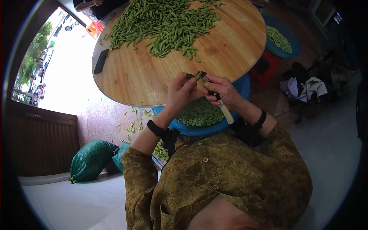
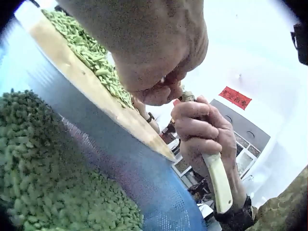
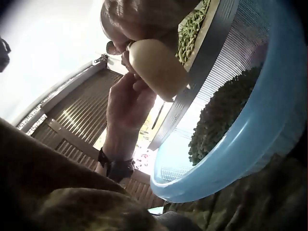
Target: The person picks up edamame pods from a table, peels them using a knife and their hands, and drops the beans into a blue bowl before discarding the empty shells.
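Observation:
My left hand (image 1: 182,89) pinches a green bean pod (image 1: 198,76) between thumb and fingers, with a dark covering on a fingertip. Beside it my right hand (image 1: 225,92) grips a knife (image 1: 227,114) by its pale handle, the butt pointing down toward my body. The knife's working end meets the pod, mostly hidden by the fingers. In the right wrist view the handle (image 3: 156,70) looms large in front of the left hand. Both hands are just over the near table edge, above a blue basin (image 1: 191,131) of shelled green beans (image 1: 201,114).
A large pile of pods (image 1: 161,27) covers the far part of the round wooden table (image 1: 230,42). A dark phone-like slab (image 1: 101,61) lies at its left. Another blue basin (image 1: 295,42) of beans stands right, on a red stool (image 1: 268,69). Green sacks (image 1: 94,159) sit on the floor.

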`<state>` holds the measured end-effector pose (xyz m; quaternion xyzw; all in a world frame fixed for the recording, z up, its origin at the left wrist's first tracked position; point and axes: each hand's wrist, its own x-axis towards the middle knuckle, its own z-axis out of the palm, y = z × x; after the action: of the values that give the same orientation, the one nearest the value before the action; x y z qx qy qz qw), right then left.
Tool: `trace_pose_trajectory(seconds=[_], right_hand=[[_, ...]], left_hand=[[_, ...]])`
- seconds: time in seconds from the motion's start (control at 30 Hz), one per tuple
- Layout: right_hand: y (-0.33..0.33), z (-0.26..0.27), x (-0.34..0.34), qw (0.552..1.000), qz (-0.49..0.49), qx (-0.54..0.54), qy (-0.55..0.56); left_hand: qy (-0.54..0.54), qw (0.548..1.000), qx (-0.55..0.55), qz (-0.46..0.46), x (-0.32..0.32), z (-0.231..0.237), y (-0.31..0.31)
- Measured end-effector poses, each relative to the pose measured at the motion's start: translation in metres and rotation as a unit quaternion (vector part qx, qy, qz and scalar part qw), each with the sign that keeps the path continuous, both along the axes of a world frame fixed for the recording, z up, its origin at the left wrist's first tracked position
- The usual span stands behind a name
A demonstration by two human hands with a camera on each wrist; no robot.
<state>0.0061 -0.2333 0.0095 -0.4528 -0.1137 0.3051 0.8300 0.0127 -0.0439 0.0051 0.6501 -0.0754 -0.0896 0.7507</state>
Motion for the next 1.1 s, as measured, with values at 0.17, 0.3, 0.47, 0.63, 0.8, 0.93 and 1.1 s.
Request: trace_pose_trajectory(seconds=[0.17,0.3,0.47,0.63,0.8,0.93,1.1], right_hand=[[0.003,0.006,-0.004,0.998,-0.048,0.022,0.032],[-0.007,0.001,0.0,0.995,-0.005,0.07,0.07],[-0.01,0.0,0.002,0.987,0.052,0.123,0.087],[-0.009,-0.009,0.002,0.981,0.035,0.105,0.158],[-0.009,-0.007,-0.002,0.971,0.08,0.142,0.173],[-0.012,-0.014,0.0,0.972,0.1,0.127,0.171],[-0.018,0.004,-0.003,0.959,0.107,0.176,0.194]], left_hand=[[-0.008,0.999,-0.045,-0.002,0.001,0.0,-0.004],[0.204,0.934,-0.26,-0.133,0.006,0.008,0.003],[0.232,0.912,-0.308,-0.141,0.004,-0.002,0.001],[-0.027,0.998,0.05,-0.031,0.001,0.003,0.002],[-0.402,0.843,0.357,0.024,-0.002,0.008,0.009],[-0.215,0.938,0.262,-0.071,-0.003,0.012,0.011],[-0.385,0.871,0.303,0.039,-0.011,0.031,-0.001]])
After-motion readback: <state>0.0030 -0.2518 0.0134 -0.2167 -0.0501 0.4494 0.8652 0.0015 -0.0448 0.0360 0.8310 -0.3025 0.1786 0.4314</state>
